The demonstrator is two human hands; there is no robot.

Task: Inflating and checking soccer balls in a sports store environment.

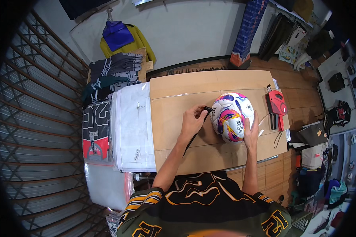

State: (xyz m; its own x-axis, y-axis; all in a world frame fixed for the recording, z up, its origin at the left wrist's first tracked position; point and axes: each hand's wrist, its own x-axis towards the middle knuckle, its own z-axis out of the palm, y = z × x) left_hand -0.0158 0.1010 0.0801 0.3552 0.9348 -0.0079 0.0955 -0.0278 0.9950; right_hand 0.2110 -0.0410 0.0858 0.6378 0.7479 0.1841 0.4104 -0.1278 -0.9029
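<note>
A white soccer ball (231, 115) with pink, orange and purple patches rests on a flat cardboard sheet (178, 118) before me. My right hand (251, 130) lies against the ball's right side, its fingers partly hidden behind it. Close to the ball's left side, my left hand (195, 115) pinches a small black nozzle-like piece (208, 109) between thumb and fingers. A thin black cord or hose (190, 142) runs from that hand down along my left forearm. Whether the black piece touches the ball cannot be told.
A red and black hand tool (276, 108) with a looped cord lies at the cardboard's right end. To the left are a white wrapped stack (133, 127), a bagged black and red garment (96, 130) and piled dark gloves (121, 65). A blue printed column (246, 32) stands behind the table.
</note>
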